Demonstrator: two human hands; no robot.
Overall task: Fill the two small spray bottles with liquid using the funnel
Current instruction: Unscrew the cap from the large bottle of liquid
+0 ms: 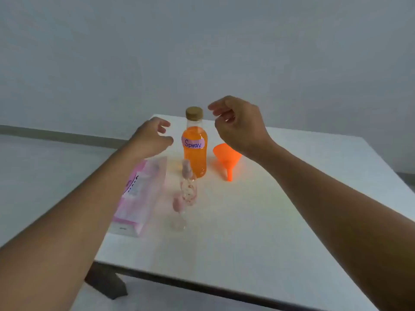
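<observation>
Both hands are empty, fingers loosely curled. The left hand [155, 136] hovers beside the orange bottle [195, 153], and the right hand [238, 124] is up by its cap [194, 112], probably to steady and unscrew it. The funnel [226, 157] lies under the right wrist. The first spray bottle [188, 187] and second spray bottle [179, 215] stand nearer the person than both hands.

I'm looking at a plain pale grey wall [202, 41] that fills the far half of my view. A darker skirting strip [56, 133] runs along its foot on the left, above a light grey floor [45, 164]. A white table [269, 221] stands near me, one dark leg [105, 281] showing under its near-left corner. The light is soft and even.
</observation>
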